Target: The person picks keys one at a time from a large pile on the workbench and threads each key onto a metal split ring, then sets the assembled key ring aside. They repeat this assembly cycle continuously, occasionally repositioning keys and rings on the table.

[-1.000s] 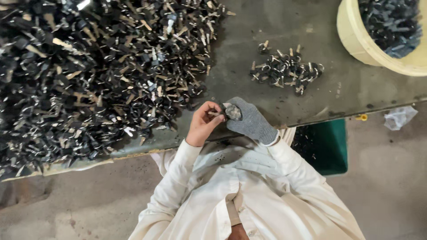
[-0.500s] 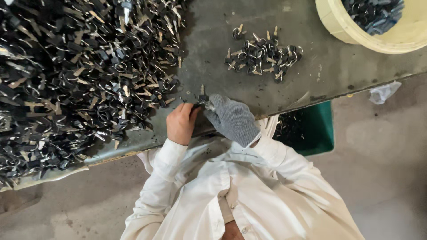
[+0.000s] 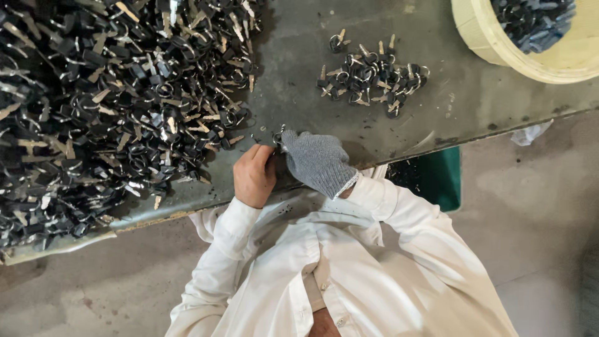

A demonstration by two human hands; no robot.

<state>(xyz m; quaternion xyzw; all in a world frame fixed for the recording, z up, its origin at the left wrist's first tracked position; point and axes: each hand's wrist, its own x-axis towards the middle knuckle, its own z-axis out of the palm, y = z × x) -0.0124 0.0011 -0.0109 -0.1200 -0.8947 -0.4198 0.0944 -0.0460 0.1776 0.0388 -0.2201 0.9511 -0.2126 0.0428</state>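
Head cam looks straight down at a dark, scuffed metal worktable [image 3: 293, 75] w/ a person in a white long-sleeved shirt [image 3: 324, 268] standing at its near edge. Both hands meet at the table edge, just in front of the body. Left hand [image 3: 254, 176] is bare, fingers curled in narrow, tips pinching at a small key-and-ring piece [image 3: 278, 135]. Right hand [image 3: 317, 161] wears a grey knit glove, also closed narrow, fingertips on the same piece from the other side. So the piece sits between the two hands, touching both, right at the near edge of the table; its exact shape is too small to tell beyond a silvery ring w/ dark bit.

Left of the hands a big heap of black-headed keys w/ rings [image 3: 106, 106] covers most of the table's left half, reaching nearly to the left hand. Further back & to the right, a small separate cluster of the same keys [image 3: 368, 72] lies well apart from the big heap. At top right a cream plastic bucket [image 3: 499, 47] stands on the table, holding more dark pieces. Below the table edge on the right, a green bin [image 3: 446, 178] sits on the concrete floor [image 3: 549, 218]; crumpled bit of pale plastic [image 3: 530, 132] lies near it
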